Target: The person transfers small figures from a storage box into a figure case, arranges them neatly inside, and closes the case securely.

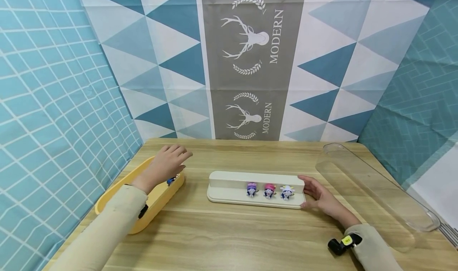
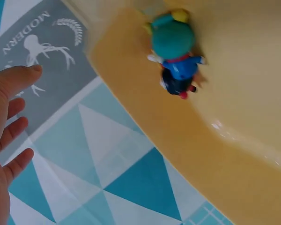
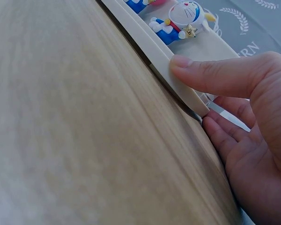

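A white two-step display stand (image 1: 225,194) lies on the wooden table. Three small figurines stand on its lower step: one with a purple cap (image 1: 252,189), one with a pink cap (image 1: 269,190) and one with a white horned cap (image 1: 286,192). My right hand (image 1: 323,199) grips the stand's right end, thumb at the front edge and fingertips around the end, as the right wrist view shows. My left hand (image 1: 165,163) hovers over the yellow tray (image 1: 154,210), fingers spread and holding nothing. A figurine with a teal cap (image 2: 173,40) lies in the tray, apart from that hand.
On the right lies a long clear plastic cover (image 1: 379,187), partly behind my right forearm. The wooden table (image 1: 222,239) ends at a patterned cloth backdrop (image 1: 250,84). Blue gridded cloth (image 1: 53,104) hangs along the left side.
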`<move>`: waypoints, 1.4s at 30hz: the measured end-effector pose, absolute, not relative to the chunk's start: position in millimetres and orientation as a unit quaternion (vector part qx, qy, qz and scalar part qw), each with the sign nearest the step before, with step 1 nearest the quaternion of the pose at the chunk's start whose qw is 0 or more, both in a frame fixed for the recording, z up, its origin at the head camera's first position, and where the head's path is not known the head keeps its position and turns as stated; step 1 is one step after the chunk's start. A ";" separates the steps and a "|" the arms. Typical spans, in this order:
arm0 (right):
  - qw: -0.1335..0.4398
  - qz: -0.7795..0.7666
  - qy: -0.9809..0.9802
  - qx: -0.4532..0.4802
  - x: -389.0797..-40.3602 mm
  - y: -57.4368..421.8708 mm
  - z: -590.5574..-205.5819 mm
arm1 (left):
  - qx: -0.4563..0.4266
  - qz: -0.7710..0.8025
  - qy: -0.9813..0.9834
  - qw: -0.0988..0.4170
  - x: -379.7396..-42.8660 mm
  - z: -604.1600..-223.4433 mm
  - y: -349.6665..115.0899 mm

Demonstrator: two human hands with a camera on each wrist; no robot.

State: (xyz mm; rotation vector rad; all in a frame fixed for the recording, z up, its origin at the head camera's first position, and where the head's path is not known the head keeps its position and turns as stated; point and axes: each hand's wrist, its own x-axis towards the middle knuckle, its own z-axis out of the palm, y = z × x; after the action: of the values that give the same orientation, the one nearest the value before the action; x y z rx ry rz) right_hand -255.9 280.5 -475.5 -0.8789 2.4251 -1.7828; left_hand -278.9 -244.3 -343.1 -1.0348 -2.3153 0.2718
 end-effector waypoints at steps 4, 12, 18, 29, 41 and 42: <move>0.002 -0.570 0.771 -0.286 -255.6 280.3 -477.4 | -0.384 0.109 -0.872 0.283 -282.4 -347.8 -252.8; -0.003 -0.568 0.769 -0.294 -257.4 280.3 -477.8 | -0.367 0.139 -0.887 0.245 -291.6 -352.7 -269.9; -0.001 -0.567 0.771 -0.289 -258.5 281.1 -477.7 | -0.359 0.152 -0.891 0.234 -295.8 -359.8 -281.0; 0.006 -0.567 0.775 -0.279 -258.6 282.1 -478.8 | -0.330 0.160 -0.906 0.210 -300.7 -386.9 -299.6; 0.007 -0.566 0.776 -0.277 -257.4 281.9 -478.0 | -0.232 0.120 -0.961 0.094 -297.0 -396.1 -300.3; 0.008 -0.566 0.776 -0.277 -257.4 281.9 -477.9 | -0.228 0.118 -0.962 0.090 -297.1 -396.7 -300.9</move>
State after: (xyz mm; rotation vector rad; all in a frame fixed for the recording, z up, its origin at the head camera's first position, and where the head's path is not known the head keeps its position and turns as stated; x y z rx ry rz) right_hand -257.4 281.9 -477.9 -0.8649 2.4269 -1.7709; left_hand -297.1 -300.9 -396.7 -0.6785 -2.8611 0.3506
